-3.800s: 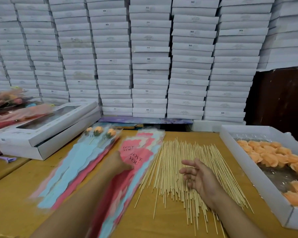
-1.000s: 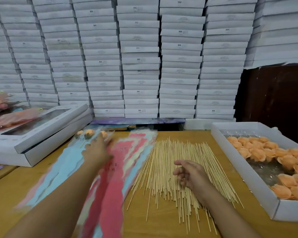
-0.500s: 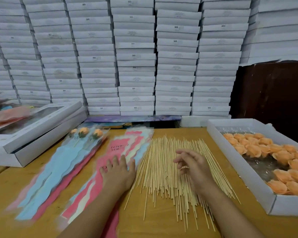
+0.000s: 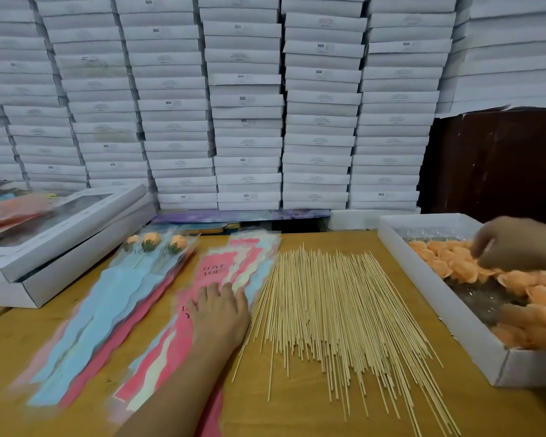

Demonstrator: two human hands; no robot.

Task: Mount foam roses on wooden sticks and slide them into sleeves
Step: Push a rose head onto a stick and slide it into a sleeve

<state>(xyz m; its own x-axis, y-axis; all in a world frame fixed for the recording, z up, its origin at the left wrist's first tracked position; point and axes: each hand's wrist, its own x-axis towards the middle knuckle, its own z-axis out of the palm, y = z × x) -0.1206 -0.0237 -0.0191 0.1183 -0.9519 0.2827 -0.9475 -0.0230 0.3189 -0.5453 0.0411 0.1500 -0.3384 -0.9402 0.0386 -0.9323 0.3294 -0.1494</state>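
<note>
While three sleeved roses [image 4: 152,242] lie finished, the flat left hand [image 4: 223,310] presses the empty sleeves [image 4: 234,272] and the right hand [image 4: 514,244] (grip unclear) reaches the foam roses [image 4: 454,266], sticks [image 4: 334,310] untouched.

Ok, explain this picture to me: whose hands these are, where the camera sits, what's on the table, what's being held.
No machine here: a person works with bare hands, filmed by a camera worn on the head, looking down. On the wooden table lie a spread of thin wooden sticks, a stack of pink and blue sleeves, and further left three finished roses in sleeves. The left hand rests flat on the sleeves. The right hand reaches into a white tray of orange foam roses; blur hides whether it has gripped one. White boxes are stacked behind.
</note>
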